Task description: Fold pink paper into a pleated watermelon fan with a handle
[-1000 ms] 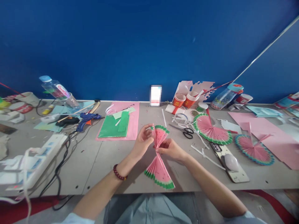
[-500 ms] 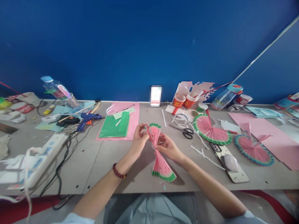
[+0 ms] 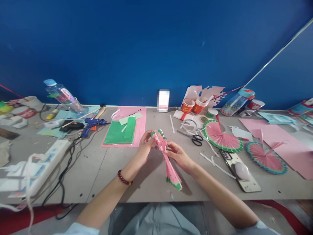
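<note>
A pleated pink paper fan (image 3: 173, 173) with green edges and dark seed dots is pinched narrow at its middle, spreading at both ends. My left hand (image 3: 147, 143) grips its upper end, thumb on the folds. Lower down, at the waist of the fan, my right hand (image 3: 178, 155) holds it between thumb and fingers. The fan's lower end points toward the table's front edge. Right of my hands lie black-handled scissors (image 3: 196, 139) and a half-opened watermelon-patterned fan (image 3: 220, 137).
A blue glue gun (image 3: 91, 125), a green paper pack (image 3: 118, 133) and a white power strip (image 3: 49, 169) with cables lie on the left. On the right are red paper cups (image 3: 187, 106), a phone (image 3: 241, 173) with a white mouse-like object on it, and another pink fan (image 3: 265, 160).
The held fan has turned and its lower end has narrowed, swinging slightly right. Its upper end has twisted open differently. Both hands have kept their hold.
</note>
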`<action>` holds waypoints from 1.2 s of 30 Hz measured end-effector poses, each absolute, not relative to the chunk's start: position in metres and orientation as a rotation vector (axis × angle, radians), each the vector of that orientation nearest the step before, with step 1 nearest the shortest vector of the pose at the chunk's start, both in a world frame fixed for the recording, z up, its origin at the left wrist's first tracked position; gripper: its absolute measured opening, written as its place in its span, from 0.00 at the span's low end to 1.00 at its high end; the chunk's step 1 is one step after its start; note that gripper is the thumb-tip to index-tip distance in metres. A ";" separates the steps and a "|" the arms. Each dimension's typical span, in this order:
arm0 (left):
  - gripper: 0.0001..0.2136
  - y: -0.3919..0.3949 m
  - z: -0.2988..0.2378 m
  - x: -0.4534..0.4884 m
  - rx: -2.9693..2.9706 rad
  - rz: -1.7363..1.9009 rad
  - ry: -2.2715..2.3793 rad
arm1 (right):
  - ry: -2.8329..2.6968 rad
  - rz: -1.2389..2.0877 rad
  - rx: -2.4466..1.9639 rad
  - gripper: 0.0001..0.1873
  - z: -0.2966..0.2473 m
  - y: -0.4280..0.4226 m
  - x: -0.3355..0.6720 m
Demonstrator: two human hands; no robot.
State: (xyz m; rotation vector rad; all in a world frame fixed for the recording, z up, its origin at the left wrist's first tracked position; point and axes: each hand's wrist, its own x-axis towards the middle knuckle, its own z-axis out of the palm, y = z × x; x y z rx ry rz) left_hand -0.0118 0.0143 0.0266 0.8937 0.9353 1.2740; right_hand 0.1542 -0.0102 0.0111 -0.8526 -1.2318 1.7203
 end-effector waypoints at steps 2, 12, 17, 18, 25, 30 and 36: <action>0.15 0.015 0.027 -0.012 0.902 1.284 0.939 | -1.205 1.762 -0.869 0.13 0.009 -0.010 0.156; 0.19 0.014 0.029 -0.012 0.948 1.317 0.951 | -1.024 1.865 -0.892 0.13 0.007 -0.007 0.155; 0.18 0.014 0.031 -0.012 0.931 1.322 0.933 | -1.038 1.886 -0.888 0.13 0.006 -0.005 0.156; 0.18 0.014 0.032 -0.012 0.924 1.314 0.938 | -1.050 1.886 -0.882 0.13 0.006 -0.004 0.157; 0.18 0.016 0.028 -0.015 0.798 1.277 0.869 | -1.045 1.913 -0.870 0.14 0.009 -0.005 0.158; 0.15 0.019 0.025 -0.015 0.750 1.268 0.767 | -0.973 1.943 -0.892 0.13 0.010 -0.007 0.157; 0.21 0.016 0.028 -0.012 0.779 1.292 0.823 | -0.938 1.965 -0.908 0.13 0.007 -0.005 0.160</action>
